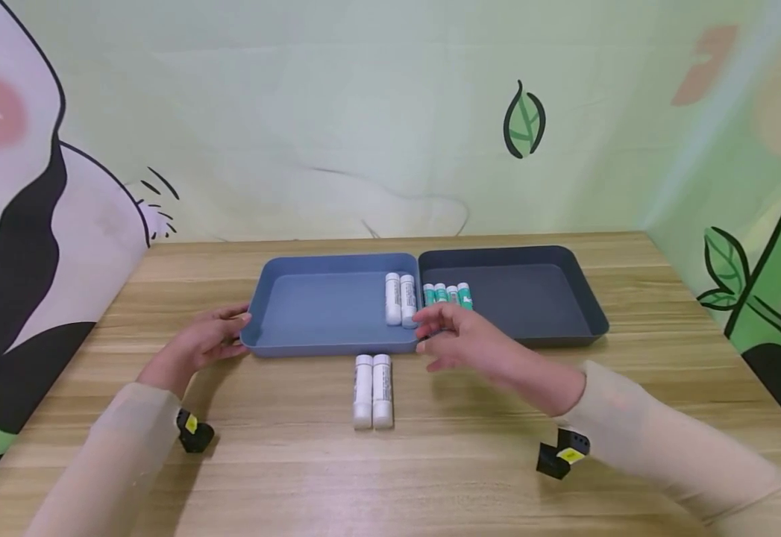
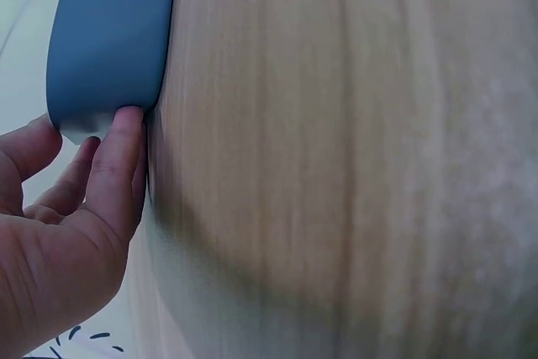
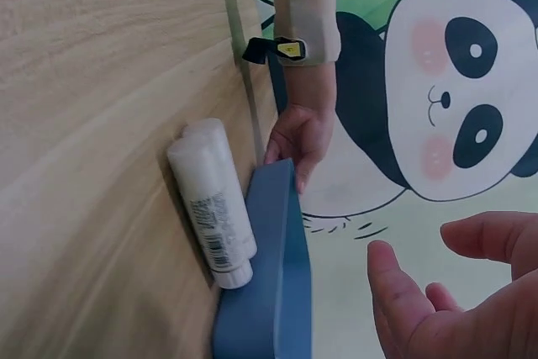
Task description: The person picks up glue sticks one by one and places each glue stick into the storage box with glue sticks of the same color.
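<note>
At the left end of a blue tray (image 1: 316, 309), my left hand (image 1: 209, 339) touches the corner with outstretched fingers (image 2: 113, 174) and thumb. My right hand (image 1: 460, 335) hovers by the tray's front right corner, fingers spread a little and nothing between them; the right wrist view shows a gap between its thumb (image 3: 483, 234) and index finger. Two white capped tubes (image 1: 400, 300), resembling glue sticks, lie side by side along the tray's right inner wall. A matching pair of white tubes (image 1: 373, 391) lies on the table before the tray, their labels partly visible.
A dark navy tray (image 1: 531, 298) stands against the blue tray's right side. Several small green-and-white tubes (image 1: 447, 294) lie at its left end, partly hidden by my right hand. Behind the wooden table (image 1: 283, 470) hangs a panda-patterned backdrop (image 1: 363, 127).
</note>
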`<state>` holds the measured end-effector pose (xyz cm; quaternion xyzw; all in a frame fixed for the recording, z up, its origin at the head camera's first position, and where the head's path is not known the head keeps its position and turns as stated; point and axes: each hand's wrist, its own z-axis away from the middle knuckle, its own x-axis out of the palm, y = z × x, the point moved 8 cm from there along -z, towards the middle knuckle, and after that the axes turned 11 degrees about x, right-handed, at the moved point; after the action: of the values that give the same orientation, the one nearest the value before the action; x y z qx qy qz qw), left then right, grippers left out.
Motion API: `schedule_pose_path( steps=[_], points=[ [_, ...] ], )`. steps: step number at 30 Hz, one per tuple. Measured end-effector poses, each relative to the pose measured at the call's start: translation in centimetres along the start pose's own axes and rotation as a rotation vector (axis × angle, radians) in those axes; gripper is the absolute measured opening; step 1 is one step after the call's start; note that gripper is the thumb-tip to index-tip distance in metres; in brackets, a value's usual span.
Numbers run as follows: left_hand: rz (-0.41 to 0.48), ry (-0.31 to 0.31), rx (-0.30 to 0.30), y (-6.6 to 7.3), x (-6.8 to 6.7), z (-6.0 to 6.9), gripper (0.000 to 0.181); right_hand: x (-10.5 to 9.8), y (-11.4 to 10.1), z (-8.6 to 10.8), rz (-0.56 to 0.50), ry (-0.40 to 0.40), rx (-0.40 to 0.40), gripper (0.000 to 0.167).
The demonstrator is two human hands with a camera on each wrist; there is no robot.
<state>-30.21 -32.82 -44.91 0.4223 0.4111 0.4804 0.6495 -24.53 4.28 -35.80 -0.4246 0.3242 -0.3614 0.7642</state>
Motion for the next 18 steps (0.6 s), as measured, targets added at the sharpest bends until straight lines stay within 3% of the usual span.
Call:
schedule_pose_path(
  steps=[11, 18],
  points=[
    [0.007, -0.004, 0.007, -0.2, 0.1, 0.0, 0.068, 2.6, 4.1, -1.4, -0.085, -0.022, 0.059, 0.050],
    [0.020, -0.005, -0.002, -0.3, 0.1, -0.1, 0.068, 4.2, 5.9, -2.5, -0.129, 0.038, 0.152, 0.055]
  ],
)
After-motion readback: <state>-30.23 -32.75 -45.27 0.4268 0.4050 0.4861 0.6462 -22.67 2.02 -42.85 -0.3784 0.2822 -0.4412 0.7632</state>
